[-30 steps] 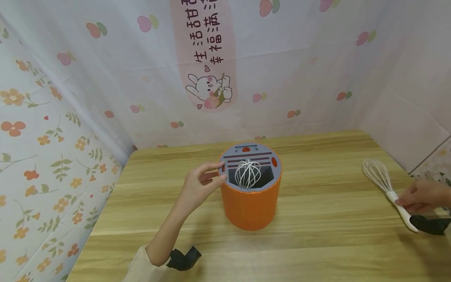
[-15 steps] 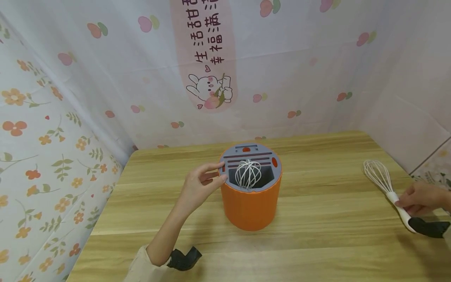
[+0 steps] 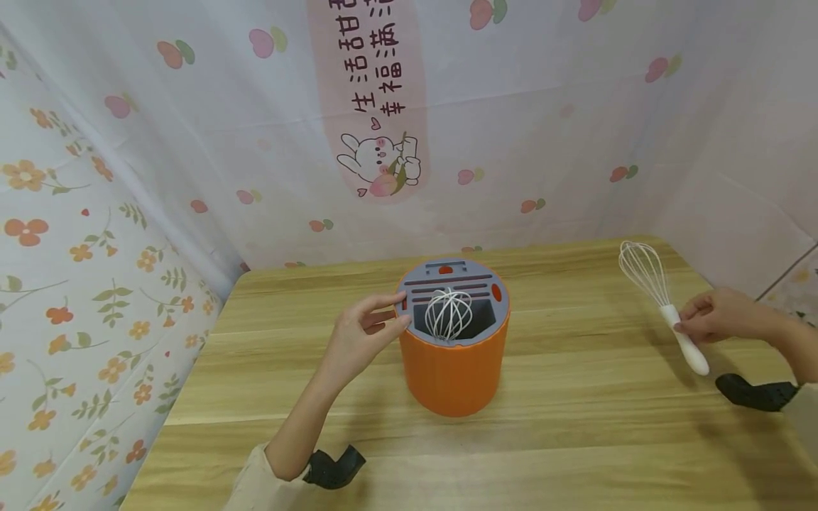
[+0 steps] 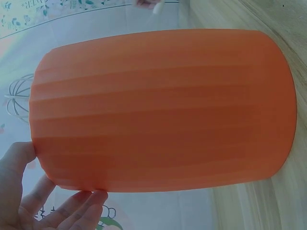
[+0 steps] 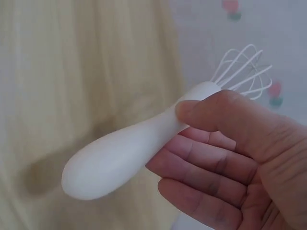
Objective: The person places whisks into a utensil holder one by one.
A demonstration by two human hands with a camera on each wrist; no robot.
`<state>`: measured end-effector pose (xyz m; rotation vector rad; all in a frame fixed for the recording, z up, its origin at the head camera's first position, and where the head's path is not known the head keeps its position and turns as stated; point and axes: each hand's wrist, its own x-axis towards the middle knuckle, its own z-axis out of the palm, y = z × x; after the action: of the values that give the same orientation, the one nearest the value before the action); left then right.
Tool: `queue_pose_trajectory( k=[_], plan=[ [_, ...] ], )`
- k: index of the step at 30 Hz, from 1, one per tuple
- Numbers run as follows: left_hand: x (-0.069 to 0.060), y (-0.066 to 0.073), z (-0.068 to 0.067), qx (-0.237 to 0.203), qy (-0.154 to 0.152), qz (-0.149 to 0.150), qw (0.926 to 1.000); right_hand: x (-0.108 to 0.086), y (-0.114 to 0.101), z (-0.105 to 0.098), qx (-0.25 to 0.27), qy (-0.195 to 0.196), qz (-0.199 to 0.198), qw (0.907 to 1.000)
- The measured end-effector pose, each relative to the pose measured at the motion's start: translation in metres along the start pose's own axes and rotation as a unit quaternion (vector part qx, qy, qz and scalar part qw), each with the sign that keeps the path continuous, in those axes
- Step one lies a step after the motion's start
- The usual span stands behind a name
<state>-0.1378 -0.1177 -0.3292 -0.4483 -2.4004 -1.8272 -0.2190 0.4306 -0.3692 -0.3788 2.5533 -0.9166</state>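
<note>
An orange utensil holder [image 3: 454, 376] with a grey slotted lid stands upright on the table. Wire loops of one whisk [image 3: 449, 316] poke out of the lid's large front opening; its handle is hidden inside. My left hand [image 3: 361, 337] holds the holder's left rim, thumb in front and fingers behind; in the left wrist view the fingertips [image 4: 100, 196] touch the orange wall. At the right, my right hand [image 3: 716, 316] pinches a second white whisk [image 3: 686, 348] by its handle, thumb on one side and fingers on the other. Its loops point away, and its shadow lies on the table beneath.
The wooden table [image 3: 575, 426] ends at a printed white curtain [image 3: 543, 142] behind. A floral cloth [image 3: 83, 284] hangs along the left side. Black mounts [image 3: 335, 468] sit at both wrists.
My right hand has lifted the second whisk off the table and carried it left and farther back. The left hand and the holder stay where they were.
</note>
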Motion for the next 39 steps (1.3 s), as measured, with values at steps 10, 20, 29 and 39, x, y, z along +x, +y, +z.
queue_pose_trajectory(
  k=[10, 20, 29, 39],
  plan=[
    [0.0, 0.001, -0.001, -0.01, 0.002, 0.006, 0.9999, 0.016, -0.082, 0.006, -0.073, 0.044, -0.075, 0.9935],
    [0.0, -0.001, -0.002, -0.008, 0.001, -0.002, 1.0, 0.021, -0.171, 0.03, -0.028, 0.019, -0.218, 0.9754],
    [0.0, 0.0, -0.002, -0.009, 0.001, -0.008, 0.9999, 0.023, -0.239, 0.049, 0.023, -0.03, -0.313, 0.9488],
    [-0.006, 0.031, 0.001, -0.007, -0.007, -0.019, 0.9998, 0.036, -0.291, 0.062, 0.065, 0.006, -0.369, 0.9273]
  ],
)
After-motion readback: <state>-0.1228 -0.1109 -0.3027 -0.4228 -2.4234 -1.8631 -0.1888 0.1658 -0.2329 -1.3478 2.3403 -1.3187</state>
